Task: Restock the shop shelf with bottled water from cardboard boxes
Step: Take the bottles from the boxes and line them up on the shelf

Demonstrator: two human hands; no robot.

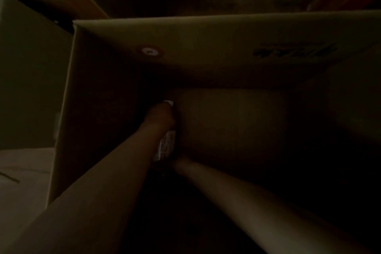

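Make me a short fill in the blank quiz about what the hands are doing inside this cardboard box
1. Both arms reach down into an open cardboard ____.
2. The left hand grips the top of a water ____.
3. The label on what the left hand grips shows below that hand, and the white cap shows ____ it.
4. The box flap with dark print lies on the ____ side, away from the person.

Missing words: box; bottle; above; far

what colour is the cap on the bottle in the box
White, on the bottle cap just above the left hand, seen in the dim head view.
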